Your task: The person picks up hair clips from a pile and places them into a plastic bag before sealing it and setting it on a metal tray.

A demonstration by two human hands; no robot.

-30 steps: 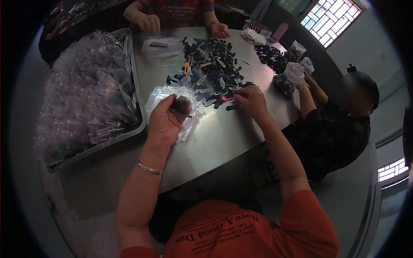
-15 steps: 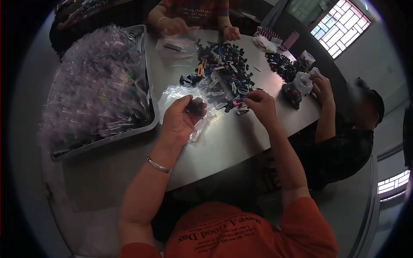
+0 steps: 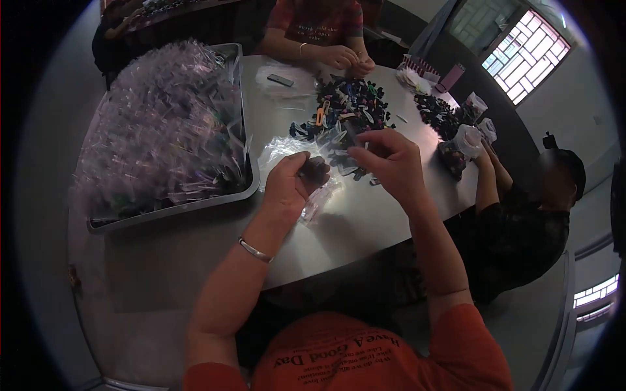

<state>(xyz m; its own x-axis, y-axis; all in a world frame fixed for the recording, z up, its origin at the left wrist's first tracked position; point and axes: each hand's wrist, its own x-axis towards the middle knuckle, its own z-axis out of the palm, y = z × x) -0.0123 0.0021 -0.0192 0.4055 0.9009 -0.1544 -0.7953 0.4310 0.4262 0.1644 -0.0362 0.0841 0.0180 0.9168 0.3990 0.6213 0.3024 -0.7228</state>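
My left hand [image 3: 285, 189], with a silver bangle at the wrist, is closed around a small bunch of dark hair clips [image 3: 315, 169]. Its fingers hide part of them. To its right, my right hand [image 3: 396, 159] pinches a dark, narrow hair clip [image 3: 353, 135], blurred at the edges. Just beyond both hands is a loose pile of mostly dark hair clips [image 3: 355, 98], with an orange clip [image 3: 320, 116] among them. Clear plastic bags [image 3: 277, 153] lie under and beside my left hand.
A grey tray [image 3: 250, 156] heaped with filled clear packets [image 3: 163, 124] takes up the left side. One person [image 3: 313, 32] sits across the metal table [image 3: 313, 251]; another [image 3: 531, 218] works at the right beside a bag of dark pieces [image 3: 451, 159]. A pink box [image 3: 450, 78] stands behind.
My right hand has come up from the pile's near edge with a dark clip between its fingers. The person opposite has brought both hands together. The whole view has shifted slightly.
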